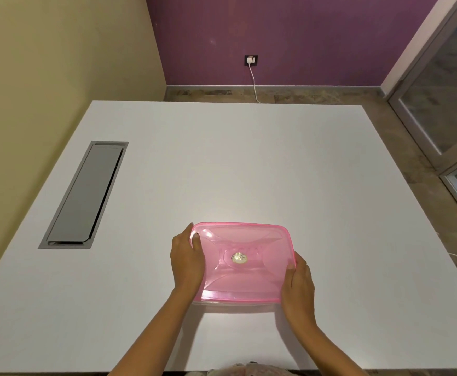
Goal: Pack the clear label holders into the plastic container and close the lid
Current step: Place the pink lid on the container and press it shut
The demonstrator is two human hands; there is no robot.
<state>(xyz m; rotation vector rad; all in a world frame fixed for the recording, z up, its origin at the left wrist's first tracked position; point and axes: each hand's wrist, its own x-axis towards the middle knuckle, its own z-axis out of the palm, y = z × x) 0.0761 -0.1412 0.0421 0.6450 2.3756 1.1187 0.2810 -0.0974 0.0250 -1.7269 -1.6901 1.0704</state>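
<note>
A plastic container (pixel 235 303) stands on the white table (pixel 249 164) near its front edge, with a translucent pink lid (pixel 249 278) lying on top of it. A round silvery sticker sits at the lid's middle. My left hand (pixel 187 263) grips the left side, thumb resting on the lid's far left corner. My right hand (pixel 298 290) holds the near right corner, thumb on the lid's edge. No clear label holders show; the pink lid hides whatever is inside.
A grey cable hatch (pixel 84 195) is set into the table at the left. A wall socket (pixel 251 60) with a white cord sits on the purple wall beyond. Glass doors stand at the right, and a white cable lies on the floor there.
</note>
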